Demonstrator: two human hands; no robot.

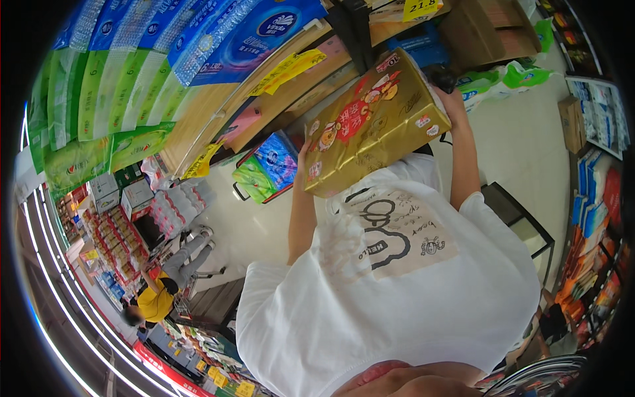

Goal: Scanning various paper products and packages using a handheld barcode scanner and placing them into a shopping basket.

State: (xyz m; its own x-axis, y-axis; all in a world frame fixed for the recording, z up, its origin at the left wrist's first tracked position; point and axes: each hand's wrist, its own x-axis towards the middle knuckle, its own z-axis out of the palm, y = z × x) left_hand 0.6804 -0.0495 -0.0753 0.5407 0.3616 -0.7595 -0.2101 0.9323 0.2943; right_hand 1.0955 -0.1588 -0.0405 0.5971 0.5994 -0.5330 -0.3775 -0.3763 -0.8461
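Note:
A large gold-wrapped tissue pack [377,129] with red lettering and cartoon figures is held up in front of my chest, tilted so its right end is higher in the picture. My left hand [303,157] is pressed to its left end, the fingers mostly hidden by the pack. At the opposite end, my right hand [450,100] grips the side, with its fingers partly out of sight. A small dark object [441,77] shows beside the right hand; I cannot make out what it is.
Blue and green tissue packs [126,86] fill the shelf at upper left, with yellow price tags [288,70] along its edge. Below stands a bin of blue and green packs [268,169]. A cardboard box [486,33] lies at upper right. Someone in a yellow shirt [156,299] is farther left.

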